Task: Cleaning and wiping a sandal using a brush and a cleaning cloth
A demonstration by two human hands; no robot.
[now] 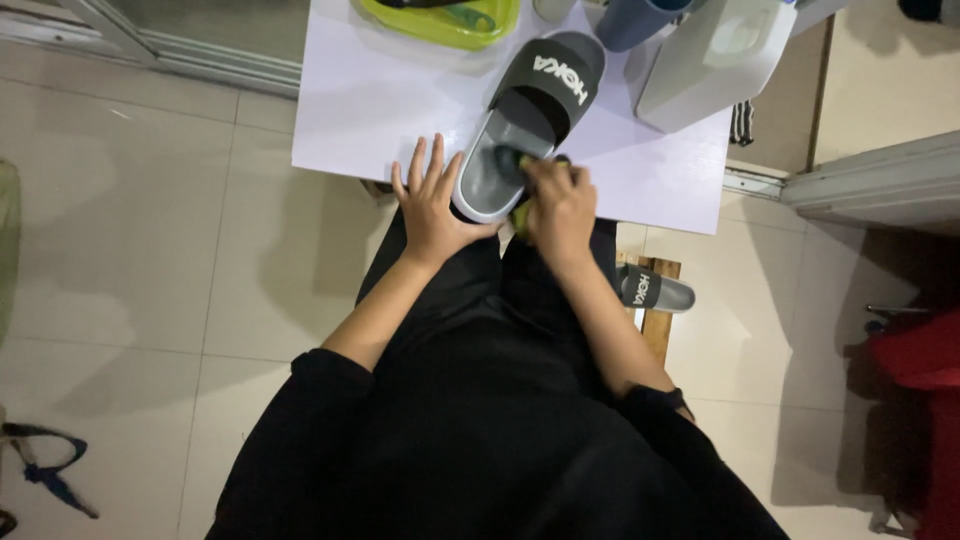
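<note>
I see the grey slide sandal (520, 125) lying on the pale table (350, 110), heel end toward me and toe end running up and to the right, away from both hands. Its long axis slants that way, so the heel sits just between my two hands and the dark strap lies farther off, beyond the fingers.

My left hand (430, 205) is released, fingers spread flat, pressed against the left edge of the heel and the table beside it. My right hand (558, 205) is clenched around a small green thing (520, 165), maybe a sponge or cloth, though I cannot tell which, and it is touching the footbed just behind the strap. The right hand is the nearer one to the footbed; the left only steadies the side.

The sandal has a light grey sole, a darker grey footbed and a black strap with white lettering. Its twin (655, 290) lies on the floor, right of my right forearm.
</note>
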